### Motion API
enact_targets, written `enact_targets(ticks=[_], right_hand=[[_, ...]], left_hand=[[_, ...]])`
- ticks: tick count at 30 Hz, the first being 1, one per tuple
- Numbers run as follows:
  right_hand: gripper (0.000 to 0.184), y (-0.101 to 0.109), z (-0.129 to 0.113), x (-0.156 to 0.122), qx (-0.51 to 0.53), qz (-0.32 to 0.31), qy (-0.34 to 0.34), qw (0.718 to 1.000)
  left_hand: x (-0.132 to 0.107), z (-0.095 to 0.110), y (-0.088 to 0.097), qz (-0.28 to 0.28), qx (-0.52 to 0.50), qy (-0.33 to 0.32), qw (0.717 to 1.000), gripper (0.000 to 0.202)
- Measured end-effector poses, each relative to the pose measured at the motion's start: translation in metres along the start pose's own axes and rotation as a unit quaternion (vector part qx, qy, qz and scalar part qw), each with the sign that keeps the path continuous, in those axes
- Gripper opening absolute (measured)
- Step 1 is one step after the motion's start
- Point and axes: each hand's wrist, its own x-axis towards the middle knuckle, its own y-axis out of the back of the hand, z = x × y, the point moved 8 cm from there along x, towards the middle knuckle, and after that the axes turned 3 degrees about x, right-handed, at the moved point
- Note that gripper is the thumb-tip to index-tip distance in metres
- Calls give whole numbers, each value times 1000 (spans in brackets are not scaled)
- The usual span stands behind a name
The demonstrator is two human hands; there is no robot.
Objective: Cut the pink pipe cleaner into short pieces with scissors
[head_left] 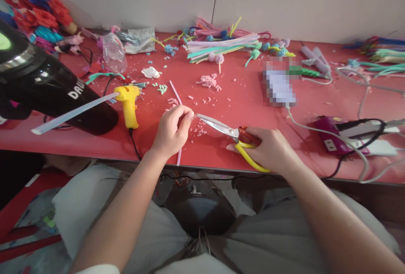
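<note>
My left hand [174, 127] is closed in a pinch over the table's front part. Whatever sits between thumb and forefinger is too small to make out, though a pale speck shows at the fingertips. A pair of scissors [218, 126] with one yellow and one red handle is gripped by my right hand [267, 145]. Its blades look nearly together, their tips just right of my left fingertips. A lilac pipe cleaner [175, 91] passes beneath my left hand, with both ends showing. Short pink cut pieces [209, 81] lie in a pile behind, and green ones [162, 89] lie to the left.
On the red table [240, 101], a yellow glue gun [129, 107] and a black bottle [60, 84] stand left. Bundled pipe cleaners [224, 46] lie at the back. To the right are a purple power strip [329, 137], cables and a blurred-out object [280, 87].
</note>
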Motion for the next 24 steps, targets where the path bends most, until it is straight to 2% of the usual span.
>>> enact_targets(ticks=[10, 24], right_hand=[[63, 0, -3, 2, -11, 7, 10, 1000], [63, 1, -1, -1, -34, 12, -11, 999]], left_hand=[[0, 2, 0, -2, -3, -1, 1000, 28], [0, 2, -1, -5, -1, -5, 1000, 26]])
